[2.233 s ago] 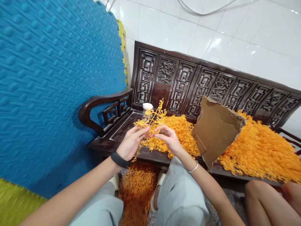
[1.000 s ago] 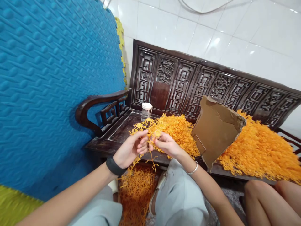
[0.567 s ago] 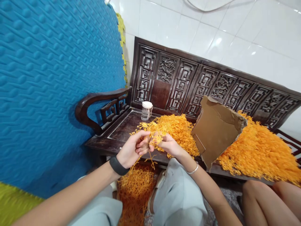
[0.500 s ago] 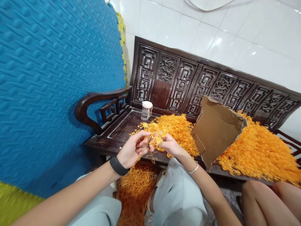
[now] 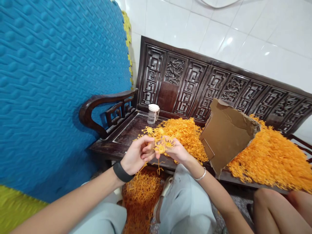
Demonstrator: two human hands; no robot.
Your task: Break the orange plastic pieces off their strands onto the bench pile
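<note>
My left hand [image 5: 138, 151], with a black band at the wrist, is closed with thumb and fingers pinched on orange plastic pieces. Facing it, my right hand [image 5: 177, 151], with a silver bangle, grips part of the same cluster of spidery orange plastic pieces [image 5: 160, 149]. The pieces have thin legs round small centres, and some strands dangle below the fingers. Just beyond my hands, a heap of the same orange pieces [image 5: 187, 133] lies on the dark wooden bench [image 5: 126, 128]. Between my legs, a mass of thin orange strands [image 5: 143, 185] fills the space below.
A clear cup with a white lid [image 5: 153, 114] stands on the bench near its armrest [image 5: 107, 97]. A brown cardboard piece [image 5: 226, 133] leans between two orange heaps, the larger one [image 5: 275, 159] at right. Another person's bare knees [image 5: 270, 208] show at lower right. Blue foam mat [image 5: 60, 81] fills the left.
The view has shifted slightly. My fingers have moved a little around the orange pieces, which now show more spread out between my hands.
</note>
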